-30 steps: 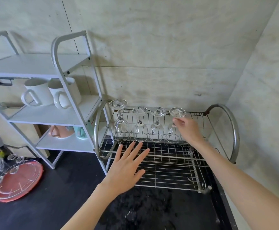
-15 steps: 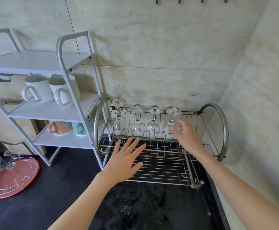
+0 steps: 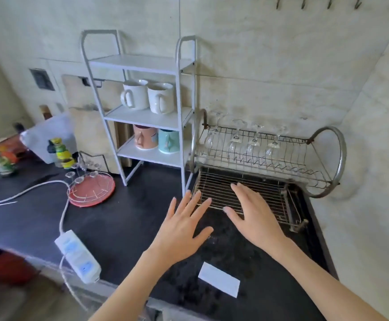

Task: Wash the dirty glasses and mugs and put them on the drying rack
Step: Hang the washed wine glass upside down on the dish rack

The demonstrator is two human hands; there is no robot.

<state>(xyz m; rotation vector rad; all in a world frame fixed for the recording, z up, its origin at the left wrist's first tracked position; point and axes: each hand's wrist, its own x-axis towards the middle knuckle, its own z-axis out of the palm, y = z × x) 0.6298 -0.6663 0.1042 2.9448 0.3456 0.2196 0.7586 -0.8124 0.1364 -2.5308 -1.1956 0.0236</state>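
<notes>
Left hand: we see our left hand [image 3: 181,230] with fingers spread and straight, palm down over the dark countertop [image 3: 119,228], grasping nothing; its fingertips reach the near left corner of the rack's lower grid.
Right hand: our right hand [image 3: 253,216] is likewise flat and released, fingers straight, over the near edge of that grid; whether it touches the wires we cannot tell.
Drying rack: the wire drying rack [image 3: 327,163] stands just beyond both hands, against the wall.
Stemmed glasses: four stemmed glasses [image 3: 236,140] hang upside down in a row on the rack's upper tier, beyond our right hand, blurred.
White mugs: two white mugs [image 3: 160,98] sit on the middle shelf of the white shelf unit [image 3: 142,63], beyond our left hand.
Coloured mugs: a pink mug [image 3: 144,137] and a teal mug [image 3: 168,141] stand on the shelf below.
Red tray: a round red tray [image 3: 91,193] with a wire stand lies left of our left hand.
Power strip: a white power strip [image 3: 77,256] lies near the counter's front edge, to our left.
Paper slip: a white paper slip [image 3: 219,282] lies between our forearms.
</notes>
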